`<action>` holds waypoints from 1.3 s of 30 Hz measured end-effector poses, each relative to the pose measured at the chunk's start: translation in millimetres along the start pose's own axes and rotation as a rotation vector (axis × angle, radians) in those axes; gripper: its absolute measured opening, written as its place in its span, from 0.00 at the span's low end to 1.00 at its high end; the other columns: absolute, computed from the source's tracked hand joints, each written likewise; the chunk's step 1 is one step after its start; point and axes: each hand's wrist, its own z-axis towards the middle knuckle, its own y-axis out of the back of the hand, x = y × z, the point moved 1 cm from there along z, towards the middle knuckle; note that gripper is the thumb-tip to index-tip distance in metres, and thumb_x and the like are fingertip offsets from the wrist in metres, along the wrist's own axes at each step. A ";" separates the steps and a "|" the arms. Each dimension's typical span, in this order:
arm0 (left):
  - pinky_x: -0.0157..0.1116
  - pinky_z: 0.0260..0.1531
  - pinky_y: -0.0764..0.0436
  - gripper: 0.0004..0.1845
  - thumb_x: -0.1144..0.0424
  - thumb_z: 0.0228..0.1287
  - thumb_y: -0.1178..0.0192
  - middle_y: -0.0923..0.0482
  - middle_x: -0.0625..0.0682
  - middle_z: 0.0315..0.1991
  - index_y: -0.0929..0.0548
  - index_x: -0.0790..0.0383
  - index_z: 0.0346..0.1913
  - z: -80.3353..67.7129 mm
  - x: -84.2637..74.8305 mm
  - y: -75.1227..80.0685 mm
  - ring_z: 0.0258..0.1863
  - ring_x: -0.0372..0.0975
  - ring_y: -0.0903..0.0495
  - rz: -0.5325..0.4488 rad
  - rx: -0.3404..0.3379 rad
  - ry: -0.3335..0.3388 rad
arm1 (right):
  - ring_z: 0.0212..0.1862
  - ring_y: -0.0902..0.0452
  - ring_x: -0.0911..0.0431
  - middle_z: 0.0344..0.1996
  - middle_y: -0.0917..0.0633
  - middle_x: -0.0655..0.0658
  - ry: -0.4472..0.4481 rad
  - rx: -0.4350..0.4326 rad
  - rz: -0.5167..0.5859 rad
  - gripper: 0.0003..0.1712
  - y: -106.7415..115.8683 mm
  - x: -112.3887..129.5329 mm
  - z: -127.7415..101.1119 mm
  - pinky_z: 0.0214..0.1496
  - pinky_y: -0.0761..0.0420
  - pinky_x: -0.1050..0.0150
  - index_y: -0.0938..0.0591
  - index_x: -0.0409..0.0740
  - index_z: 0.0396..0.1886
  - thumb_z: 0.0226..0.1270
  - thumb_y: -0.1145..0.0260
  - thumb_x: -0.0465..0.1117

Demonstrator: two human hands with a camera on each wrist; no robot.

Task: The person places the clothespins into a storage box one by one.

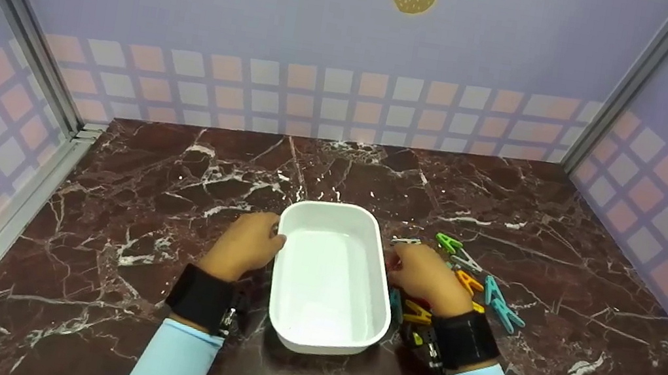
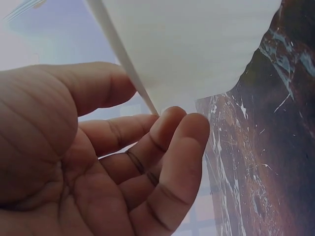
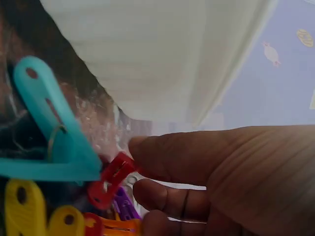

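Tub (image 1: 327,279): sitting midway between the table's (image 1: 122,321) side edges.
Left hand (image 1: 243,243): pinching its rim (image 2: 114,46).
Right hand (image 1: 427,274): curving narrowly at a red clip (image 3: 115,177); can't tell if gripping.
Risk: tub tipping, from uneven tugging.

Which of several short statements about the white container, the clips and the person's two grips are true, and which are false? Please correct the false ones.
1. The white container has nothing inside. True.
2. The left grip is at the container's rim. True.
3. The coloured clips lie to the left of the container. False: the coloured clips lie to its right.
4. A red clip is at the fingertips of the right grip. True.
5. Both sleeves are black. False: the sleeves are light blue; the wrist bands are black.
6. The tabletop is plain white. False: the tabletop is dark reddish brown with pale veins.
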 end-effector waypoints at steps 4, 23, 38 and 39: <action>0.51 0.47 0.22 0.15 0.68 0.64 0.42 0.16 0.61 0.39 0.18 0.73 0.50 0.7 0.5 -0.8 0.40 0.53 0.19 -0.005 0.010 0.016 | 0.30 0.24 0.52 0.26 0.18 0.48 -0.008 0.001 -0.002 0.05 -1.8 0.8 1.2 0.34 0.23 0.54 0.17 0.40 0.33 0.57 0.31 0.35; 0.48 0.43 0.21 0.08 0.69 0.65 0.41 0.16 0.58 0.34 0.15 0.69 0.41 0.9 -0.3 0.4 0.37 0.50 0.19 -0.003 0.022 -0.006 | 0.28 0.26 0.51 0.24 0.19 0.48 0.007 -0.006 -0.070 0.04 -8.9 4.5 2.9 0.34 0.24 0.52 0.17 0.42 0.32 0.56 0.30 0.36; 0.47 0.43 0.22 0.10 0.72 0.62 0.43 0.17 0.55 0.35 0.15 0.66 0.44 2.1 -0.3 0.1 0.37 0.48 0.20 -0.025 0.053 -0.056 | 0.35 0.19 0.50 0.29 0.15 0.48 0.027 0.006 -0.056 0.07 -13.2 4.3 1.5 0.41 0.20 0.48 0.15 0.47 0.36 0.58 0.28 0.41; 0.46 0.42 0.22 0.10 0.72 0.62 0.43 0.17 0.55 0.35 0.16 0.66 0.44 1.8 -0.7 0.6 0.36 0.48 0.21 -0.029 0.062 -0.056 | 0.36 0.19 0.50 0.30 0.14 0.48 0.027 0.010 -0.051 0.08 -12.6 4.5 1.2 0.42 0.20 0.48 0.15 0.47 0.37 0.59 0.28 0.42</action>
